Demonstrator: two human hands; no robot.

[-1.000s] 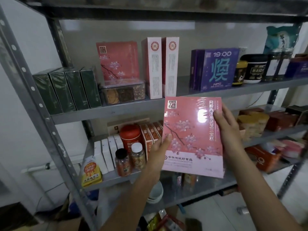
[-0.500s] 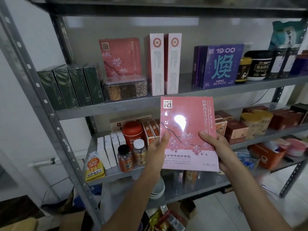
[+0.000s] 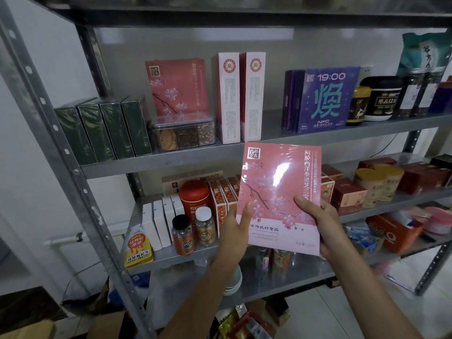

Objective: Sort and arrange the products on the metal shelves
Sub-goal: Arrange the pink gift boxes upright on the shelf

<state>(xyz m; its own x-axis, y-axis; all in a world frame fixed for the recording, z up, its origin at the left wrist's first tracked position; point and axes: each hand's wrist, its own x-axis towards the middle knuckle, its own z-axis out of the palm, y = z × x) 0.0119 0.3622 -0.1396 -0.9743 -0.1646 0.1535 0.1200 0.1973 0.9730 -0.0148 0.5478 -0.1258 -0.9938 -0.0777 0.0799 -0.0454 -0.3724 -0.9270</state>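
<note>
I hold a flat pink box with a blossom print [image 3: 278, 187] upright in front of the metal shelves [image 3: 305, 140]. My left hand [image 3: 236, 228] grips its lower left edge, thumb on the front. At the lower right edge my right hand [image 3: 320, 221] grips it too, thumb across the front and fingers behind. A matching pink blossom box [image 3: 176, 86] stands on the upper shelf behind a clear cookie container [image 3: 183, 133]. Beside that stand two tall pink-and-white boxes [image 3: 238, 96].
Dark green boxes [image 3: 102, 133] fill the upper shelf's left; purple boxes [image 3: 325, 99] and dark jars [image 3: 381, 99] stand to the right. The middle shelf carries white boxes, a red tin [image 3: 194, 196], pill bottles [image 3: 193, 231], orange and brown cartons. A grey upright post [image 3: 56, 152] runs down the left.
The pink box has come slightly down and right of the upper shelf. My right hand slid from the box's upper right edge to its lower right edge.
</note>
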